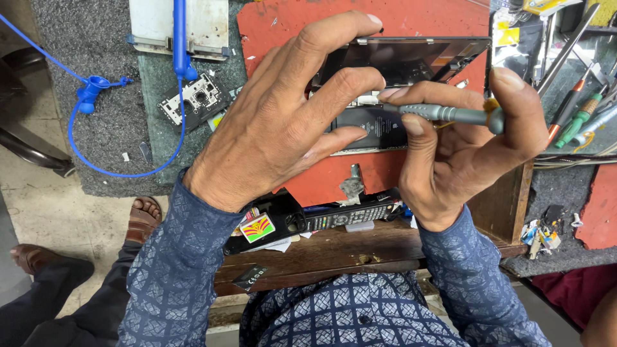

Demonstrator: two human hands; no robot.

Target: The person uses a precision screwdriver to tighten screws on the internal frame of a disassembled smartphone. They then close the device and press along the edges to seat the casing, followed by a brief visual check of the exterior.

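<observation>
fingers (334, 83) of the left hand (270, 128) are spread wide, tips pressing down on the opened phone (398, 71) at centre frame, which looks like a way to pin it flat so it can't slide on the red mat (334, 177). over to the right hand (463, 148), right of centre: thumb and fingers pinched around a grey screwdriver (450, 114), shaft lying nearly level, its tip hidden under the left fingertips, somewhere by the dark battery (376, 125). that low angle seems to suit working along the phone's inner edge, though the exact contact point can't be seen.

around the edges of this one head view: upper left, a blue cable (116, 160) loops across grey carpet-like matting, beside a small camera-frame part (193, 101) and a pale metal plate (154, 26). far right, a cluster of spare screwdrivers (578, 115) lies within easy reach. bottom centre, a black remote control (350, 215) sits on the wooden bench edge (334, 247), just below the mat. lower left, a sandalled foot (143, 218) rests on the floor.
</observation>
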